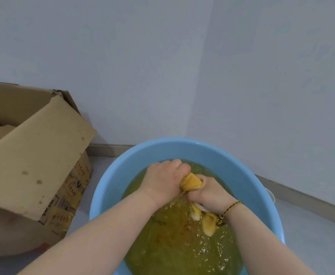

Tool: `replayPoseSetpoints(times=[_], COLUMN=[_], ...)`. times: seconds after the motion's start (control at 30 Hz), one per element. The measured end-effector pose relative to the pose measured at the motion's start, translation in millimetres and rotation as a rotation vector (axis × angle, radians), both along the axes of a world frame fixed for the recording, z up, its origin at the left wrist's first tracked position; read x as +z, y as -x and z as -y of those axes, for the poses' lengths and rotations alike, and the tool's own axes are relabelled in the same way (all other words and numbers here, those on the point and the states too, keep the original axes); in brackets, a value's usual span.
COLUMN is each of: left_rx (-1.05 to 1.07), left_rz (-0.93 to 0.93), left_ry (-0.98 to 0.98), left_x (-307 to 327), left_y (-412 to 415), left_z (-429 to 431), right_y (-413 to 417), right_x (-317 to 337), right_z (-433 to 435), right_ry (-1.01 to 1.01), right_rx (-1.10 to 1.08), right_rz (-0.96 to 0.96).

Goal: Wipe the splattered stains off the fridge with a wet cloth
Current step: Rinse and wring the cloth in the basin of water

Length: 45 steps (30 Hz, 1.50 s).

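Observation:
A yellow cloth [190,182] is twisted tight between my two hands above a light blue basin [123,167]. My left hand [164,178] grips its upper end and my right hand [209,192] grips the lower part. Loose ends of the cloth hang below my right wrist, which wears a braided bracelet. Water streams from the cloth and splashes into the yellowish-green water filling the basin. No fridge is in view.
An open cardboard box [30,161] with stained flaps stands on the floor to the left of the basin. White walls meet in a corner behind it, with a grey baseboard [301,197] along the floor on the right.

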State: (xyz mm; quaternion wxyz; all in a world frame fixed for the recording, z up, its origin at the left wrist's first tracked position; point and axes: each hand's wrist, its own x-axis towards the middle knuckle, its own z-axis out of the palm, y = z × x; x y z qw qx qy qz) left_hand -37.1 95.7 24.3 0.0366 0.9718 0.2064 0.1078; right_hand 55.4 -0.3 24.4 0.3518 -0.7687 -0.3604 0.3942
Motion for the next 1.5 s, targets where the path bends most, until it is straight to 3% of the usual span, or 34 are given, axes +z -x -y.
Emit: replayPoseSetpoints(times=[0.1,0.2,0.3,0.43,0.53,0.67,0.73,0.8,0.87,0.97,1.0,1.07,1.17,1.23,1.33,1.43,1.5], left_rx=[0.121,0.071,0.057,0.210,0.373,0.349,0.332,0.297,0.245,0.325,0.385,0.541,0.636,0.700,0.598,0.445,0.393], left_rz=[0.081,0.145,0.316,0.683,0.853,0.840,0.790,0.652,0.535,0.536,0.574,0.619,0.793,0.902,0.926,0.897,0.844], left_ry=[0.456,1.127,1.568,1.560,1.397,1.449,1.520,1.675,1.808,1.914,1.910,1.853,1.809,1.785,1.609,1.407,1.302], left_x=[2,1,3,-4,-12,-16,-12,-7,0,5,6,6,2,5,8,12,12], left_y=[4,6,7,-7,-12,-12,-9,-1,8,11,8,2,-4,-7,-14,-17,-18], left_z=[-4,-7,1,26,31,28,27,21,13,21,27,38,38,33,30,26,21], right_y=[-4,-2,9,29,32,22,18,15,10,5,8,17,26,34,46,46,44], right_x=[4,7,3,4,5,4,3,6,10,-8,-17,-28,-32,-31,-18,-15,-16], right_z=[15,14,5,-9,-15,-8,-5,-3,0,-1,-2,-5,-9,-8,-7,-10,-15], right_ry=[-0.223,-0.384,-0.519,-0.614,-0.518,-0.407,-0.361,-0.326,-0.216,-0.078,-0.138,-0.318,-0.455,-0.407,-0.308,-0.264,-0.288], right_rx=[-0.135,-0.201,-0.383,-0.413,-0.282,-0.080,-0.045,-0.020,-0.016,-0.026,-0.004,0.017,-0.025,-0.138,-0.344,-0.431,-0.444], right_rz=[-0.558,-0.635,-0.810,-1.103,-1.049,-0.890,-0.795,-0.556,-0.015,1.061,1.275,1.418,1.256,1.065,0.788,0.190,-0.022])
